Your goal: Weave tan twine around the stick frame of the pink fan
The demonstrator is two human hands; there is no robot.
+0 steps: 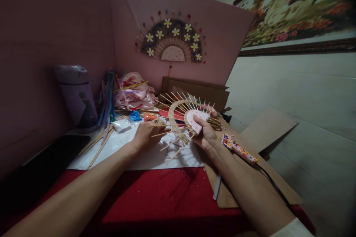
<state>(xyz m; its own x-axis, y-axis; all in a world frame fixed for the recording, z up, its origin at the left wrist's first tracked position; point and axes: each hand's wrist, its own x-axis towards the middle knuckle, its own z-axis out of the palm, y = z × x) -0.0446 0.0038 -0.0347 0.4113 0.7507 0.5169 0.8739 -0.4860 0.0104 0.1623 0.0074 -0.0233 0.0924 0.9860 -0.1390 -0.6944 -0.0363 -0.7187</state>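
I grip the half-round, pale-stick and brown-twine fan [189,120] with the right hand [207,136]; at its left, I can't tell what the curled left hand [148,133] holds.

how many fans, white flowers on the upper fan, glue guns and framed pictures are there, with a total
Fans: 2 (held fan, upper fan)
White flowers: 10
Glue gun: 1
Framed picture: 1
Total: 14

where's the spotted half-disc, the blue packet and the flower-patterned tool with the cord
spotted half-disc [201,113]: head view, upper part of its face
blue packet [135,115]: head view, middle of its front
flower-patterned tool [241,150]: head view, middle of its body
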